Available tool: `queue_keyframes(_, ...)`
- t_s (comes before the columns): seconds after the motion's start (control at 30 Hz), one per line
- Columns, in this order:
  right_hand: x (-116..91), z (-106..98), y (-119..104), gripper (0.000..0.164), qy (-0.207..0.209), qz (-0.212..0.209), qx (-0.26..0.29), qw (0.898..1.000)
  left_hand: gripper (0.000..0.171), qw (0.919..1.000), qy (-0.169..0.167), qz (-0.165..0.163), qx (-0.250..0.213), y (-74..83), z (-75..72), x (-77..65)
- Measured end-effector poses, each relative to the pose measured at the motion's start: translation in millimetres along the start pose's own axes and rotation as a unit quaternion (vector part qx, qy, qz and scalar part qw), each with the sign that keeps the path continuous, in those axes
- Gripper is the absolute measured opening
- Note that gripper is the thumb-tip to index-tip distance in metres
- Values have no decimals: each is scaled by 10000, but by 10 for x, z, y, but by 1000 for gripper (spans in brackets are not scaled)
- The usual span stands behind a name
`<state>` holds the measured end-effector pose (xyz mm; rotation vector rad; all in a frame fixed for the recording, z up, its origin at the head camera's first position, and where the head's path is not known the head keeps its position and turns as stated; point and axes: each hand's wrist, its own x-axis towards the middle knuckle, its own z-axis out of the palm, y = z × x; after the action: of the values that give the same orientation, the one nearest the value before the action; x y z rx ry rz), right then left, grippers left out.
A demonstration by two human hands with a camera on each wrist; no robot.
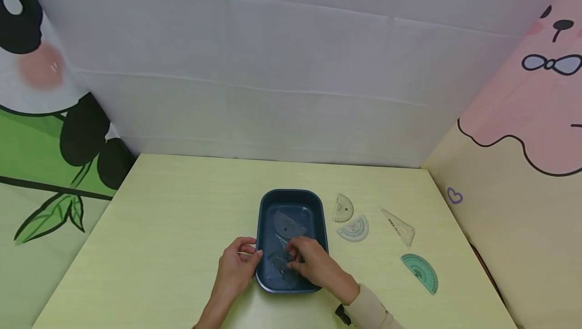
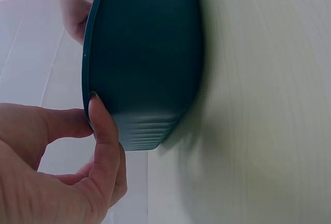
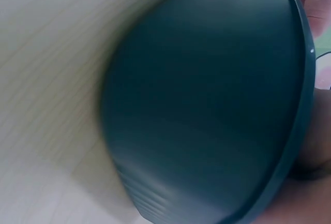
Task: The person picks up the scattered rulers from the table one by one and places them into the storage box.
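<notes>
A dark blue rectangular tray [image 1: 273,205] sits on the table. My left hand [image 1: 236,268] pinches its left rim between thumb and fingers, as the left wrist view also shows on the tray [image 2: 145,53]. Inside the tray, a clear protractor [image 1: 288,226] lies toward the far end, with more clear plastic pieces [image 1: 276,264] nearer me. My right hand [image 1: 313,263] reaches over the right rim, fingers bent down among those pieces; I cannot tell whether it holds one. In the right wrist view the tray's outer wall [image 3: 207,105] hides the fingertips.
Right of the tray lie two clear protractors, one farther back [image 1: 343,208] and one nearer [image 1: 354,229]. Beyond them are a clear set square [image 1: 392,219] and a green protractor [image 1: 420,271]. A white cloth wall [image 1: 309,91] stands behind the table [image 1: 182,207].
</notes>
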<state>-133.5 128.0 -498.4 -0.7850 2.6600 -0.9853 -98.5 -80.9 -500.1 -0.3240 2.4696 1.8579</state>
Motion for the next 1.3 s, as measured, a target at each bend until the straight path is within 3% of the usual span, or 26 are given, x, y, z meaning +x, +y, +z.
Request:
queue_keyframes(0.5, -28, 32, 0, 23, -84, -45, -316, 9995, 32, 9999, 73, -45, 61, -10, 9, 9)
queue_keyframes(0.8, -21, 47, -12, 21, -115, 138, -468, 9987, 31, 9999, 67, -81, 61, 1, 20, 1)
queue_keyframes(1.3, -51, 39, -22, 22, 73, -35, -597, 9982, 33, 10000, 69, -38, 14, 7, -1, -13)
